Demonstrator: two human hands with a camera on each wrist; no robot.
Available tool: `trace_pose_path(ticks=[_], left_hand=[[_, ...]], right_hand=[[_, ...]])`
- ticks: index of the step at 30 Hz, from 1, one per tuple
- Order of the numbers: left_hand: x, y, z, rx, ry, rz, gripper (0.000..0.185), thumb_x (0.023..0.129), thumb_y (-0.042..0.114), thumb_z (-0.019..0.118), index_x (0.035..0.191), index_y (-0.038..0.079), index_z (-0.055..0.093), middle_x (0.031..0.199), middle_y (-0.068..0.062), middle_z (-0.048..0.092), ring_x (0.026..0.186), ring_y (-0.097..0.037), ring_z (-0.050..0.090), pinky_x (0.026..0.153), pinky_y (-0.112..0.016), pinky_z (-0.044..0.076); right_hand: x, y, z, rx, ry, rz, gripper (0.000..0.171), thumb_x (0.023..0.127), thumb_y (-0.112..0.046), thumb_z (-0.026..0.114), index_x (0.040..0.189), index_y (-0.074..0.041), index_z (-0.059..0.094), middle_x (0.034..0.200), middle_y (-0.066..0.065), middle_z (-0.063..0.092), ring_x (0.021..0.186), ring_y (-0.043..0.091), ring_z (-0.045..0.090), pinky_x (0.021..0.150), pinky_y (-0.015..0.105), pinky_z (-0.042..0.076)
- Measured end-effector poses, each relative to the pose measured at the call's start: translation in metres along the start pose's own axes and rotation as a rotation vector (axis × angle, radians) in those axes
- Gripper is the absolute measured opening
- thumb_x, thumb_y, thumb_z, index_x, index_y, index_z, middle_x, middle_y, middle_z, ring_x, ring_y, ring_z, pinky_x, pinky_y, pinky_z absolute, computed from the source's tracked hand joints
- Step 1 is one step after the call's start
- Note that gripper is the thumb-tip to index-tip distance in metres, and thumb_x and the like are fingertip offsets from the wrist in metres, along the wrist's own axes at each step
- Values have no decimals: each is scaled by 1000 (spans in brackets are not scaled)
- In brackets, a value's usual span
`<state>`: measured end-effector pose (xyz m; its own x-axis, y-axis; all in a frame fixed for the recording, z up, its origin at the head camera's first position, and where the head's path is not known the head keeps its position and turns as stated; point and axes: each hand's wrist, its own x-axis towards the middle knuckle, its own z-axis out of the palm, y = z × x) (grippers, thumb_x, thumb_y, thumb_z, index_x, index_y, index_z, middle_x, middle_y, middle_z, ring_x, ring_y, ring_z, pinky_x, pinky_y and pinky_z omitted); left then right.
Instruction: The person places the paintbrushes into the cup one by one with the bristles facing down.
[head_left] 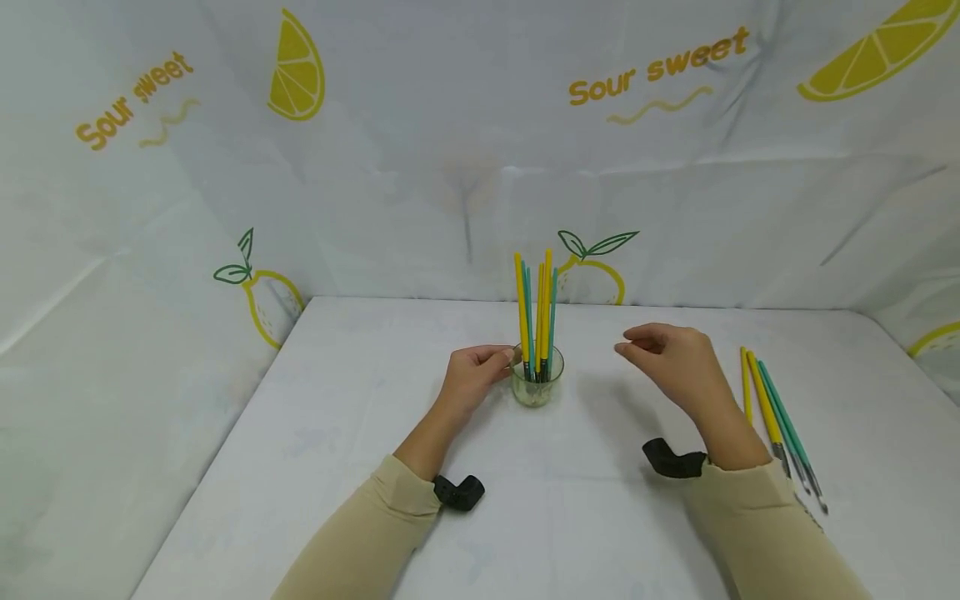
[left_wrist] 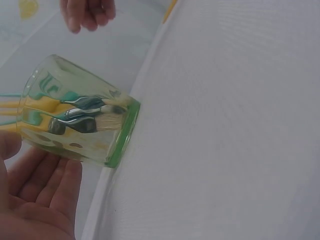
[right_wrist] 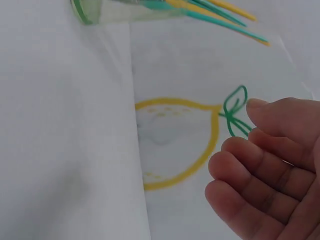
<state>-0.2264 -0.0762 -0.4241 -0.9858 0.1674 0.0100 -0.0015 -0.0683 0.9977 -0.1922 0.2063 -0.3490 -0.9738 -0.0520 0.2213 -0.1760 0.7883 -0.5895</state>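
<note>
A clear glass cup stands at the table's middle with several yellow and teal paintbrushes upright in it, bristles down. My left hand holds the cup from its left side, thumb and fingers at the wall. In the left wrist view the cup fills the left side, and my left hand curves round it. My right hand hovers to the right of the cup, fingers loosely curled and empty. The right wrist view shows my right hand with nothing in it and the cup at the top.
Several more yellow and teal paintbrushes lie on the white table beside my right forearm. Lemon-print cloth walls close in the back and both sides. Black wrist straps sit on both sleeves.
</note>
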Motion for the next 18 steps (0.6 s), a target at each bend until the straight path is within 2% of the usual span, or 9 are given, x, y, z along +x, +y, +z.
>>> trace_pose_path(ticks=[5,9,12,15,18], left_hand=[[0,2,0,15,8,-4,28,95,19,63,111,-3,71,115,-12,72,108,-18,69,91,-28,58],[2,3,0,15,17,-11,28,95,19,64,111,-2,71,115,-12,72,107,-18,69,91,-28,58],[1,3,0,19,21,-15,28,95,19,64,111,-2,71,115,-12,72,107,-19,69,91,-28,58],[1,3,1,26,18,-20,29,95,19,63,112,-3,71,115,-13,72,107,-19,69,91,-29,58],[0,2,1,24,17,-23,29,95,19,63,112,-4,71,115,-14,72,108,-19,69,91,-29,58]], right_hand=[[-12,29,-39,-72,-26,81,46,94,-48,61,115,-8,70,96,11,74,86,23,65,65,28,50],[-21,55,-65,-122,-132,163,54,93,-53,59,117,-6,67,94,8,74,77,13,65,63,26,49],[-28,75,-79,-173,-212,216,58,94,-54,57,115,-1,67,90,6,73,74,11,63,61,26,48],[-32,92,-87,-200,-290,271,58,94,-52,57,108,3,67,79,2,69,72,14,60,59,26,45],[-33,104,-89,-198,-367,326,52,94,-49,59,94,2,67,68,0,61,68,16,55,58,27,41]])
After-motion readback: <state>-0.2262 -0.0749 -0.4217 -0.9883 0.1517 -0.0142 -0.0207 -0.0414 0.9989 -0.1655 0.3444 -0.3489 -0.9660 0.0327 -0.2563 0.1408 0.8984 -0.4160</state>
